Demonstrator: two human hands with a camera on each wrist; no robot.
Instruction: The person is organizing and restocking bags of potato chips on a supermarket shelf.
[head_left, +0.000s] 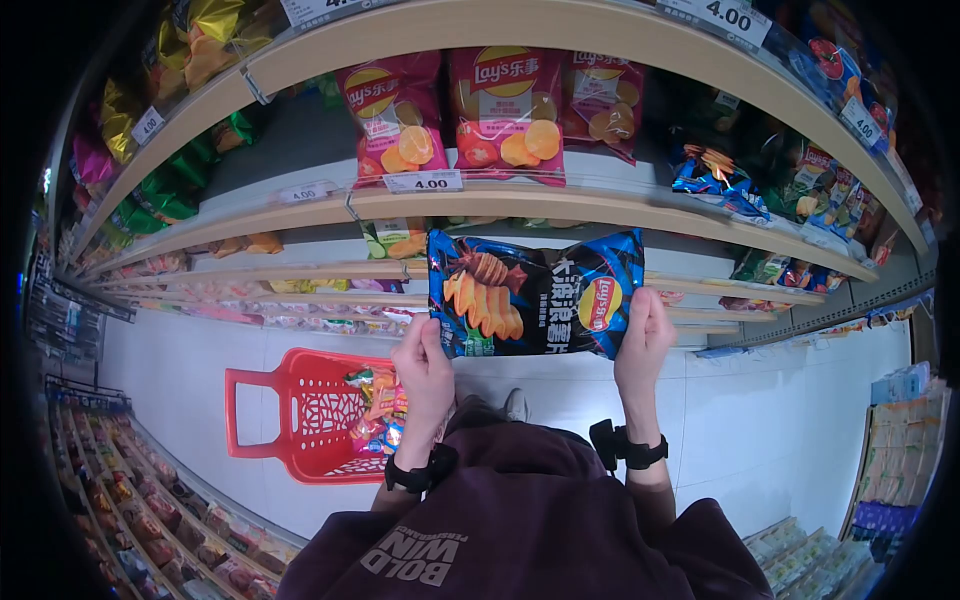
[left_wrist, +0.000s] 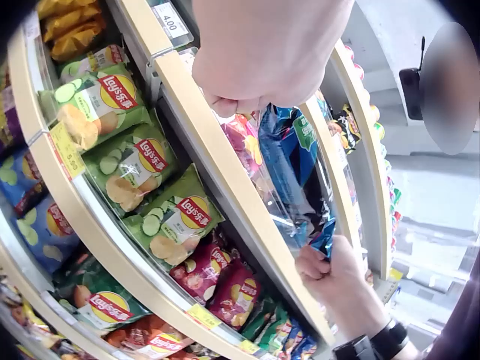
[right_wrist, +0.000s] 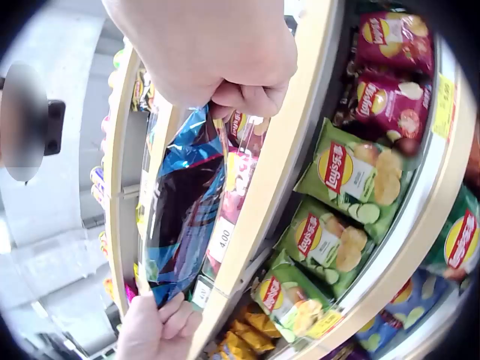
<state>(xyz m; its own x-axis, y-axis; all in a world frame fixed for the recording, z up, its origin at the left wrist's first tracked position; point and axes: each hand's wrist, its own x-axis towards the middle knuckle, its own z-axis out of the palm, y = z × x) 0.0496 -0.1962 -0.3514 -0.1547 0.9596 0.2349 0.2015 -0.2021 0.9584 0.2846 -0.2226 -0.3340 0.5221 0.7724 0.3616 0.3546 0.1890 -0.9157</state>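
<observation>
Head view has the left hand (head_left: pixel 425 372) and the right hand (head_left: pixel 643 340) at opposite ends of a blue-and-black chip bag (head_left: pixel 540 300), raised in front of the person's body with its printed face toward the head camera. Holding it well, I'd judge, means keeping the grip on the flat end seams and off the puffed middle, where squeezing could break the chips; a light, even pull would keep the print taut and readable. Since the print runs sideways, a quarter turn would make it easier to read.

Each hand is closed on its own end of the bag, thumb on the front and fingers folded behind; both wrist views show the fingers curled in at the ends. How hard they squeeze cannot be told.

Black straps (head_left: pixel 425 468) circle both wrists. Beyond the bag, pink Lay's bags (head_left: pixel 508 115) stand on a shelf behind a 4.00 price tag (head_left: pixel 424 182), and the right wrist view shows green Lay's bags (right_wrist: pixel 352 172) on another shelf. Down to the person's left, a red basket (head_left: pixel 300 462) sits on the pale floor (head_left: pixel 740 410), colourful packets (head_left: pixel 378 415) inside it.
</observation>
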